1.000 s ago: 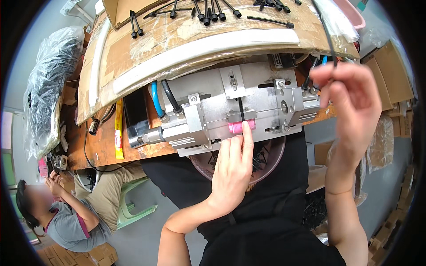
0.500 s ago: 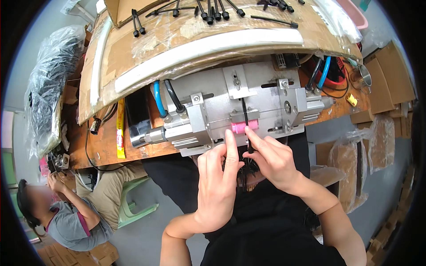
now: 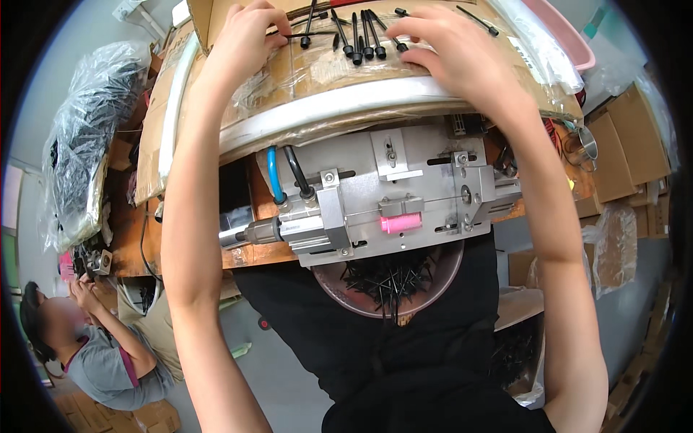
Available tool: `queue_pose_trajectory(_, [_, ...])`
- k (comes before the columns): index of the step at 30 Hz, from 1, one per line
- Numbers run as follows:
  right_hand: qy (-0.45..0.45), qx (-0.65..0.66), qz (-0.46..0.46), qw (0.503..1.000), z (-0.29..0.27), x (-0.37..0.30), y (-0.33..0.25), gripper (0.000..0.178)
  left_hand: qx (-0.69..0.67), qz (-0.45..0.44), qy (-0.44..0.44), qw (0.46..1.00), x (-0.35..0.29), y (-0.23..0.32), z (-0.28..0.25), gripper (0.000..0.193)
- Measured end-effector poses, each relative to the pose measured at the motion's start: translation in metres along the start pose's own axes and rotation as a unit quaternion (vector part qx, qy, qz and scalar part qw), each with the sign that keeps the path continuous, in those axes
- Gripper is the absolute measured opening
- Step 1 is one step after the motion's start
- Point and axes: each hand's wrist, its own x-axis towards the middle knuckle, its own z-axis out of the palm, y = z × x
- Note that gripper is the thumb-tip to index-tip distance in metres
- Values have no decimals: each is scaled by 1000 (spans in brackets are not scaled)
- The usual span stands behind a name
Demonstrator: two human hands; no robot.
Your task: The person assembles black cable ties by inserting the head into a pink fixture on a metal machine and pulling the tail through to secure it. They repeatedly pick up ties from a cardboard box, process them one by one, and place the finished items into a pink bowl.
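Observation:
Both of my hands reach over the cardboard sheet (image 3: 289,83) on the far side of the bench, among thin black rods with knobbed ends (image 3: 367,50). My left hand (image 3: 249,36) has its fingers curled in, apparently pinching one of the black rods (image 3: 317,34). Fingers apart, my right hand (image 3: 451,58) hovers at the right end of the row, close to another rod (image 3: 401,47). Between my forearms sits a metal clamping fixture (image 3: 426,173). A pink block (image 3: 401,223) rests at its front, with no rod across it.
A pink bowl (image 3: 328,286) of black rods sits by my lap under the fixture. Blue and black hoses (image 3: 273,173) rise from the fixture's left. A plastic-wrapped bundle (image 3: 94,137) lies far left; a person (image 3: 108,353) sits below it. Cardboard boxes (image 3: 628,137) stand at right.
Both hands have left the pink block and moved far forward onto the cardboard. The black rod that lay across the fixture is gone from it.

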Motion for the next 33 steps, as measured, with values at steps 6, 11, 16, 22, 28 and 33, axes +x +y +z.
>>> queue_pose_trajectory(6, [-132,268,89,950,-7,18,24,14,-231,-284,-163,916,-16,82,-71,10])
queue_pose_trajectory(11, [87,443,205,868,-43,-4,5,21,-216,-216,-140,942,-45,103,-109,27])
queue_pose_trajectory(16, [120,518,171,829,-63,-62,-3,26,-206,-273,-2,940,-82,225,-104,62])
queue_pose_trajectory(22, [123,507,220,824,-72,-98,-36,34,-202,-284,-136,928,-91,321,-77,69])
queue_pose_trajectory(28, [159,489,224,828,-83,-111,-59,23,-199,-286,-172,921,-86,324,-71,71])
queue_pose_trajectory(33, [68,354,149,921,-50,-154,-94,49,-220,-305,-181,909,-94,321,-75,65])
